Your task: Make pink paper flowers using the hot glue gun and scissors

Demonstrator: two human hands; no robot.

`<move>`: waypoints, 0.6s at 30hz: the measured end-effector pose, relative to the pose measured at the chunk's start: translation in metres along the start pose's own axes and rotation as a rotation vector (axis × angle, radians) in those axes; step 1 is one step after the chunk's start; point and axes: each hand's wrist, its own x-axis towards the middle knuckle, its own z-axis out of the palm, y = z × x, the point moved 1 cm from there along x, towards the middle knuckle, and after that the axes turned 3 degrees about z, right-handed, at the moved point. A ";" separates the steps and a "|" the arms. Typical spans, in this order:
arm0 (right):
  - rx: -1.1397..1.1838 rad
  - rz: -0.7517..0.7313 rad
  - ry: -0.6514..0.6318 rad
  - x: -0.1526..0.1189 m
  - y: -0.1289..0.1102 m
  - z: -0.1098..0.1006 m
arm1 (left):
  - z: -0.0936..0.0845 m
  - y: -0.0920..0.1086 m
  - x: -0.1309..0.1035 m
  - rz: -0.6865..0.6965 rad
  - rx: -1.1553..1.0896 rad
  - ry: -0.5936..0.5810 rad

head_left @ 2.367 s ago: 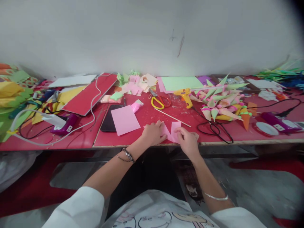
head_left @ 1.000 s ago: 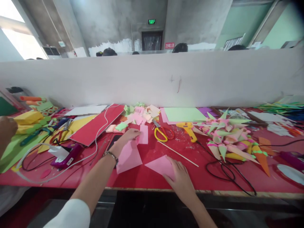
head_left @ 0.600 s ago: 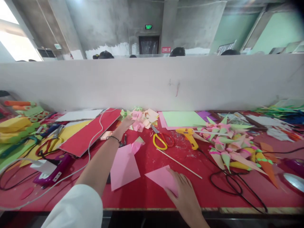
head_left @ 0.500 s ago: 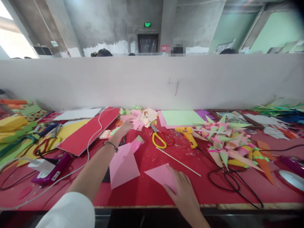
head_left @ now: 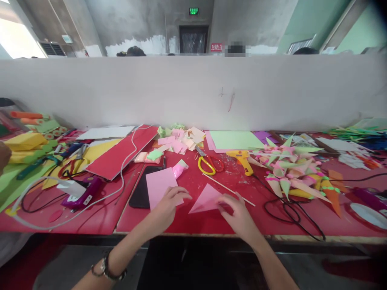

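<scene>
My right hand pinches the right corner of a pink paper triangle, which lies near the table's front edge. My left hand hovers at the lower right of a square pink sheet, fingers loosely stretched toward the triangle, with nothing visible in them. Under the sheet's left side shows a black phone-like slab. A small pink packet touches the sheet's upper right. Beyond the triangle lie a thin pale stick and scissors with yellow and red handles.
A yellow glue gun with a black cord lies right of the scissors, beside a heap of paper cones. Pink paper scraps lie at the back. Left are a red board, a white cable and a purple power strip. A white partition rises behind.
My left hand has come back from the paper scraps to near the pink sheet. My right hand has shifted from covering the triangle to pinching its corner. The view has tilted down.
</scene>
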 end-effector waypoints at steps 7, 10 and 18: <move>0.160 -0.073 -0.270 0.013 -0.007 -0.004 | 0.026 0.023 -0.010 0.332 0.507 -0.118; 0.159 -0.146 -0.385 0.014 -0.003 -0.003 | 0.037 0.020 -0.003 0.363 0.533 -0.125; -0.196 -0.270 -0.186 -0.019 -0.001 -0.012 | 0.052 0.030 -0.001 0.309 0.482 -0.161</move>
